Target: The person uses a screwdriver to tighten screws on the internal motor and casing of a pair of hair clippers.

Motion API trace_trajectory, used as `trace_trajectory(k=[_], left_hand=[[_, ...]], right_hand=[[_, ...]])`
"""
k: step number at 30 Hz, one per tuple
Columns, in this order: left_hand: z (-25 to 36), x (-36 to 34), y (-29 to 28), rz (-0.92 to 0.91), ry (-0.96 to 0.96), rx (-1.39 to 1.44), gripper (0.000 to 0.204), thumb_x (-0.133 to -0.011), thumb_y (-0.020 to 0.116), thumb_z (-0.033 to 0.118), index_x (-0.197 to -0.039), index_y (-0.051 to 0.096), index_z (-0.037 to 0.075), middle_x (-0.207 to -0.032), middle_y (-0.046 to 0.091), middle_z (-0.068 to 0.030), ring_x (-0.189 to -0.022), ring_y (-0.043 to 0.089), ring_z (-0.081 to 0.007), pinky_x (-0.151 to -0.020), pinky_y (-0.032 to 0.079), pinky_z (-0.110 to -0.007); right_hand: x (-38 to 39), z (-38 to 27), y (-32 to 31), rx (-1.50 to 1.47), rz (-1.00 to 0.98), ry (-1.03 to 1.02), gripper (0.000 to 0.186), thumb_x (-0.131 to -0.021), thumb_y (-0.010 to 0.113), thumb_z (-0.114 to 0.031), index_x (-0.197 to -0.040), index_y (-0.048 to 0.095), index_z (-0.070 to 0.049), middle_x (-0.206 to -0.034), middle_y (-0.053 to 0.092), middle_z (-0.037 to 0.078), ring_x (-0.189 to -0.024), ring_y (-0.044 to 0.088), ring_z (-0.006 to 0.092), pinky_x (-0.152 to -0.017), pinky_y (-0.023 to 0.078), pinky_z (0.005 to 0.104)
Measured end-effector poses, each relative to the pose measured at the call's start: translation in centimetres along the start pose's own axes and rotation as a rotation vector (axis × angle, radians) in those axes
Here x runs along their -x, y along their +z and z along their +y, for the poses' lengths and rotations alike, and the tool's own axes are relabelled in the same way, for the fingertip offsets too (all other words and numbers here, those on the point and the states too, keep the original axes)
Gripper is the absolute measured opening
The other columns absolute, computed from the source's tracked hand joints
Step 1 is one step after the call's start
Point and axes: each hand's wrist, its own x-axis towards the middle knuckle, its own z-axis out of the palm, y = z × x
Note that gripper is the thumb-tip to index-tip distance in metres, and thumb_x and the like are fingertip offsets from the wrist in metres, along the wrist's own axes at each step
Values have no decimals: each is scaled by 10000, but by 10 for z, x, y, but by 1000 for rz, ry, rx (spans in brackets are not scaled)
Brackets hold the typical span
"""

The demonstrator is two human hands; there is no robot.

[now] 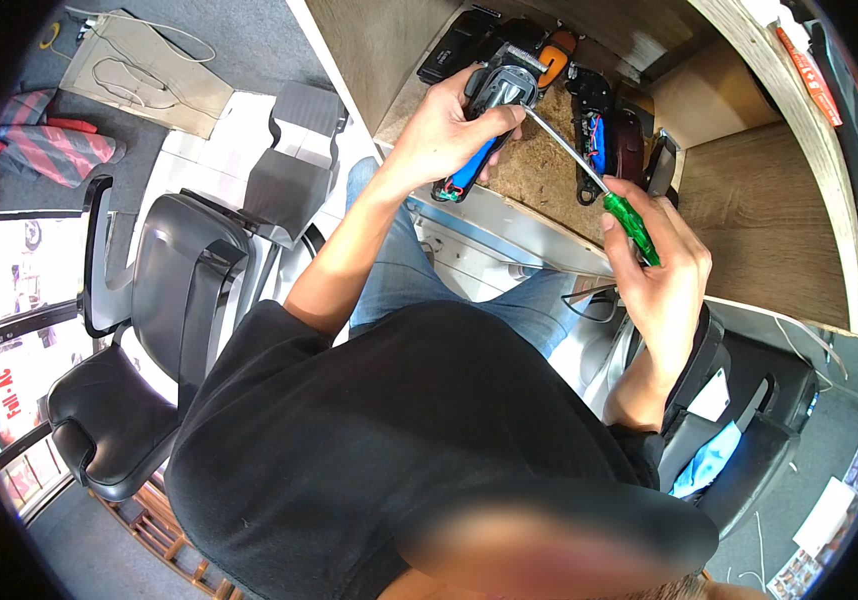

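My left hand (454, 130) is closed around an opened hair clipper (505, 86), its metal blade end pointing away from me. A blue battery (469, 172) and thin wires show in the clipper's lower body. In my right hand (664, 258) is a screwdriver (631, 226) with a green handle; its metal shaft slants up and left to the clipper near my left thumb. Whether the tip sits in a screw is too small to tell. Right of the clipper, a second opened clipper (592, 135) with a blue battery lies on the wooden shelf (539, 175).
More clippers lie on the shelf: a black one (457, 45), an orange-and-black one (555, 58) and a dark one (661, 160). Wooden walls (779, 220) enclose the shelf. Black salon chairs stand on my left (184, 270) and right (764, 380). A cable (589, 300) hangs below the shelf.
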Motion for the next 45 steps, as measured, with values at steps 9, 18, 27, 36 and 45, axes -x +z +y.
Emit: trace_trajectory(k=[9,18,27,36,45], left_hand=[[1,-1,1,0,-4,-15,263,-1026,702,172,-1191,585,3,-891,717,-84,-607,636,-113,-487,558,-294],[2,1,3,16,-37,-59,318,-1011,724,178,-1242,584,9,-903,717,-82,-614,639,-112,-503,552,-287],[1,-2,4,1,-25,-42,306,-983,731,163,-1162,544,-2,-832,678,-63,-608,642,-112,-486,545,-300],[-17,-6,-3,30,135,-230,325,-933,737,199,-1114,598,-32,-842,707,-106,-661,648,-175,-611,518,-338],[-25,-9,-6,35,110,-359,398,-912,729,269,-1116,613,-54,-735,667,-137,-679,642,-212,-637,495,-371]], right_hand=[[-4,-4,-8,45,-63,-7,302,-969,747,-73,-1270,759,-50,-961,743,144,-791,709,208,-771,563,309],[-20,-23,-24,121,-118,10,297,-931,761,-71,-1223,753,-25,-995,735,152,-833,762,341,-748,595,414],[-32,-23,-32,107,-129,98,305,-862,821,-56,-1105,644,-10,-1050,644,165,-914,721,334,-770,558,424],[-33,-24,-34,79,-48,141,219,-886,840,-119,-1017,717,6,-900,725,168,-820,759,295,-725,560,389],[-37,-28,-32,193,5,62,255,-905,844,-165,-1054,711,-6,-961,718,169,-828,749,334,-718,558,411]])
